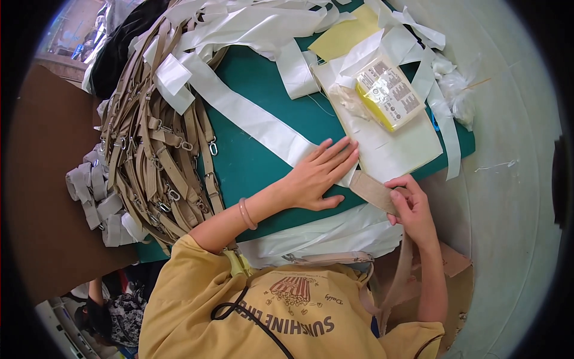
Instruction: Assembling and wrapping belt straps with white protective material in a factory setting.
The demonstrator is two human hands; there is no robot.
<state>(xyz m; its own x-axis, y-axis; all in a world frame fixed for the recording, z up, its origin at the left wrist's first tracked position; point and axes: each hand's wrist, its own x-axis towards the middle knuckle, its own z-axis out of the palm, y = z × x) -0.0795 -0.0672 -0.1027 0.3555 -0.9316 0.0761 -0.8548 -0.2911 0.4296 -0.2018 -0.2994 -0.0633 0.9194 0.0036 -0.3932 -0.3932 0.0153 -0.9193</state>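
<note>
My left hand (314, 178) lies flat on the lower end of a long white strip (248, 116), its fingers stretched toward the upper right. The strip runs diagonally across the green table top (248, 75). In my right hand (417, 214), thumb and fingers pinch a beige strap (371, 189) at the table's near right edge. The strap's flat end reaches close to my left fingertips; whether it touches the strip beneath cannot be seen. A matching band hangs below my right hand toward my lap.
A thick bundle of beige straps with metal clips (158, 161) is heaped at the left, beside grey rolled bands (95, 191). White strips (251, 27) pile up at the back. A plastic-wrapped yellow and white pack (390, 94) rests on pale sheets (394, 146). White plastic sheeting (326, 233) lies along the near edge.
</note>
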